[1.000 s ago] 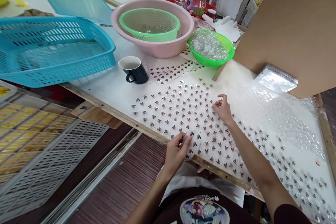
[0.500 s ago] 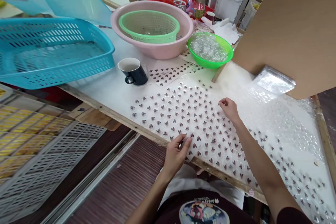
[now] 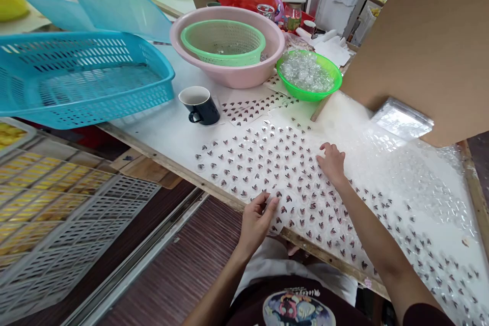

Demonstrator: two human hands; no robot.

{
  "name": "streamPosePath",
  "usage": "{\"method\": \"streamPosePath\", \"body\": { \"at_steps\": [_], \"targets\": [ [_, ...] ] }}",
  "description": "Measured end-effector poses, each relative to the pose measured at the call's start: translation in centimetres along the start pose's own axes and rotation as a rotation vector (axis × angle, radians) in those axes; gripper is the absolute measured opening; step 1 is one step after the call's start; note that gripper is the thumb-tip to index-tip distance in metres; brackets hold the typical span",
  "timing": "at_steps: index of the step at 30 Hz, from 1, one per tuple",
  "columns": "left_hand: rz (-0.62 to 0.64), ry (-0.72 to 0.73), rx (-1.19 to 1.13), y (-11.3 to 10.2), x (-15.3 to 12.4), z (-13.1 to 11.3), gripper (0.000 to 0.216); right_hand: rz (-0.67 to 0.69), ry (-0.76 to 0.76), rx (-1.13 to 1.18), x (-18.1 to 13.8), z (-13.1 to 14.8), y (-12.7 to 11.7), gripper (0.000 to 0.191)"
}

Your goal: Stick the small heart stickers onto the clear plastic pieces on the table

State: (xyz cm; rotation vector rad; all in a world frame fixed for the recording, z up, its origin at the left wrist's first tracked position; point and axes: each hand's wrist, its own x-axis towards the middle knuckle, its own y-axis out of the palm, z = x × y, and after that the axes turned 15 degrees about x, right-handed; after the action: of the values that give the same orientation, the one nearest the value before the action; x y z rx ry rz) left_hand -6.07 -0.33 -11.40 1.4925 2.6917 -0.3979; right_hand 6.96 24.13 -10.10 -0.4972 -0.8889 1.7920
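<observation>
A white table (image 3: 160, 122) carries a clear sheet (image 3: 267, 163) covered with rows of small dark-printed clear domes. My left hand (image 3: 256, 219) pinches the near edge of that sheet at the table's front, thumb and fingers closed on it. My right hand (image 3: 331, 162) rests on the domes farther in, fingers curled down on them; what is under the fingertips is hidden. A green bowl (image 3: 309, 92) heaped with loose clear domes stands beyond the sheet.
A dark mug (image 3: 199, 105) sits left of the sheet. Behind it are a pink basin (image 3: 237, 74) holding a green colander (image 3: 223, 41) and a blue basket (image 3: 76, 79). A brown cardboard board (image 3: 428, 46) leans at right above a clear packet (image 3: 403, 118). Grey crates (image 3: 57, 214) stand below left.
My right hand has slid slightly away and to the right across the domes and lowered onto them. My left hand has kept its pinch on the sheet's near edge.
</observation>
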Motion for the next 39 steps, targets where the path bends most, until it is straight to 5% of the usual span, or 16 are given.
{"method": "streamPosePath", "body": {
  "at_steps": [4,8,10,22,30,34,39],
  "targets": [
    [-0.028,-0.030,-0.049,0.1,0.0,-0.1,0.037,0.014,-0.041,0.244,-2.8,2.5,-0.4,0.012],
    [-0.059,-0.048,-0.106,0.2,-0.1,-0.4,0.038,0.444,-0.066,0.656,-7.9,5.8,-0.5,0.028],
    [-0.065,-0.045,-0.128,0.4,-0.1,-0.5,0.038,0.529,-0.071,0.712,-9.8,6.7,-0.6,0.027],
    [-0.052,0.014,-0.133,0.4,0.0,-0.8,0.024,0.486,-0.050,0.713,-11.4,6.2,-0.3,0.017],
    [-0.087,-0.051,-0.127,0.5,0.0,-0.6,0.031,0.235,-0.343,0.577,-12.4,6.5,-0.5,0.007],
    [-0.097,-0.037,-0.110,0.6,0.0,-0.4,0.031,0.180,-0.229,0.742,-11.7,6.9,-0.3,0.006],
    [-0.078,-0.017,-0.088,0.6,0.1,-0.1,0.031,0.373,-0.038,0.933,-10.6,8.1,1.2,0.041]
  ]
}}
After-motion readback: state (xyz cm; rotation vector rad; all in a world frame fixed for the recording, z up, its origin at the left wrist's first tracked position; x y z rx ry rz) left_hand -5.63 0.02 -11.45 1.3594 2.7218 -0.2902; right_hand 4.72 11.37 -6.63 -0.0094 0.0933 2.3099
